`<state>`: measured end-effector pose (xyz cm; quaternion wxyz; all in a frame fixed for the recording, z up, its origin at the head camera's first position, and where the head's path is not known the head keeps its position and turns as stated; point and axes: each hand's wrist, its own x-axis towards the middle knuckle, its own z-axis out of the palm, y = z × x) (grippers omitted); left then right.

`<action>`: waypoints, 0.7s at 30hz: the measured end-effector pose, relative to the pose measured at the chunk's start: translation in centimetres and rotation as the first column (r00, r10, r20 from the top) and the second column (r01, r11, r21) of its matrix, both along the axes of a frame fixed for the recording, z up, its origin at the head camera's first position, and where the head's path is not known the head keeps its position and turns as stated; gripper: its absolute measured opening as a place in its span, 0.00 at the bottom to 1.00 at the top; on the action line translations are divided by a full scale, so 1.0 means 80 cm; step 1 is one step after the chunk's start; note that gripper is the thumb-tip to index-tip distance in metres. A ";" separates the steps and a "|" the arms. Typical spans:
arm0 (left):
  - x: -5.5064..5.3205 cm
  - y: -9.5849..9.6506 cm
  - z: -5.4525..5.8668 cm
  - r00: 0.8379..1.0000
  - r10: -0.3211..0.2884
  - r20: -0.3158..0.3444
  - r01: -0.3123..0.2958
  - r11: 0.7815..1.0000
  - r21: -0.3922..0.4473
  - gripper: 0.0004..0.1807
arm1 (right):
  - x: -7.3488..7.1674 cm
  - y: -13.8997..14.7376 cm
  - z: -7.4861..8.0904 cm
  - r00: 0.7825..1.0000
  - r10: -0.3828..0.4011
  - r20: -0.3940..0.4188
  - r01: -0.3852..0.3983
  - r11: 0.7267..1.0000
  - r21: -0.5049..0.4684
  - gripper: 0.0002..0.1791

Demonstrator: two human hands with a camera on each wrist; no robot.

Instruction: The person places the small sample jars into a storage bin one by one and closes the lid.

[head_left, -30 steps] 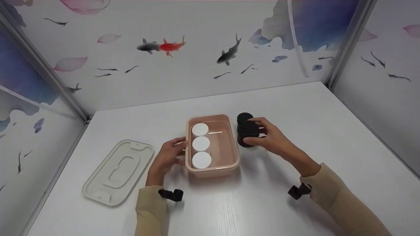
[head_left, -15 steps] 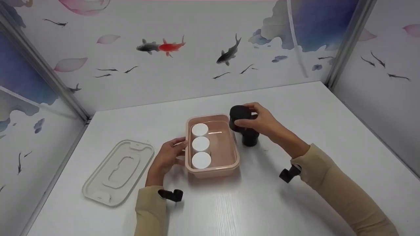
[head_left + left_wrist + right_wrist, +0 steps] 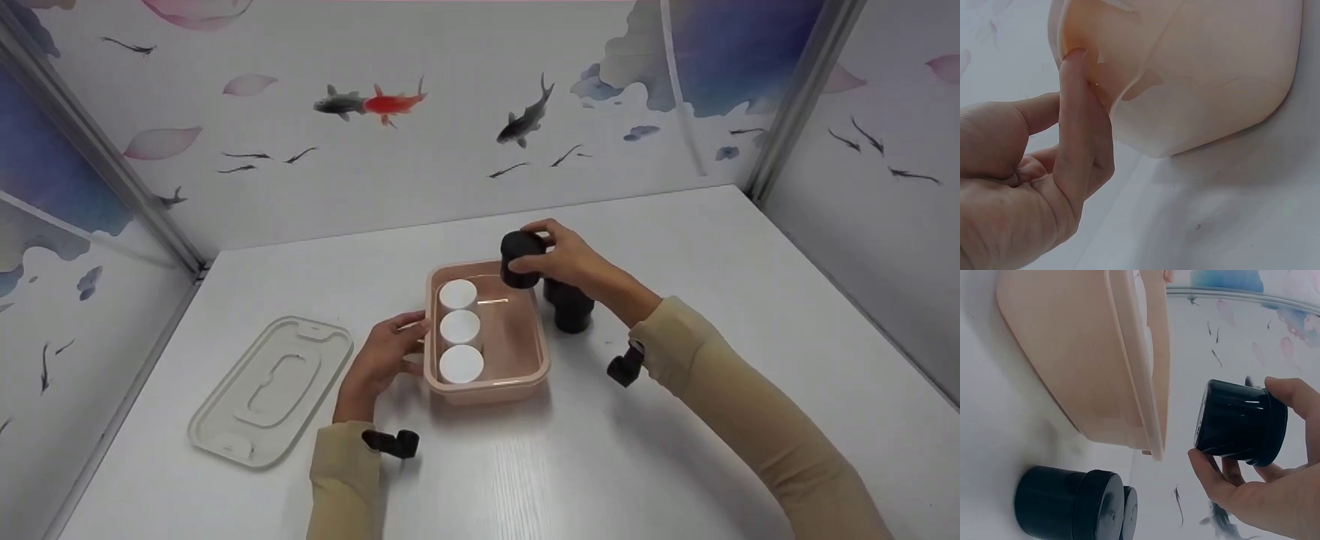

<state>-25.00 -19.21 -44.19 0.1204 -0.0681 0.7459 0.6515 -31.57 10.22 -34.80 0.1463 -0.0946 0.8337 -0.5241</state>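
Jar (image 3: 517, 271) aloft near the pink box's (image 3: 499, 394) far right corner.
On my feed the right hand (image 3: 564, 259) pinches it between thumb and fingers; the left hand (image 3: 384, 351) rests relaxed fingers on the box's left rim, beside three white lids (image 3: 460, 328).

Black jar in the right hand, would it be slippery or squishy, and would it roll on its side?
The black jar may feel slick, since its side looks smooth and glossy. It seems stiff: the right hand grips it with no dent showing. On its side it would likely roll, being round.
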 end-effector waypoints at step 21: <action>-0.001 0.001 -0.001 1.000 -0.010 0.000 0.010 1.000 0.015 0.27 | -0.034 -0.043 -0.003 0.969 0.244 -0.047 -0.214 0.916 0.340 0.39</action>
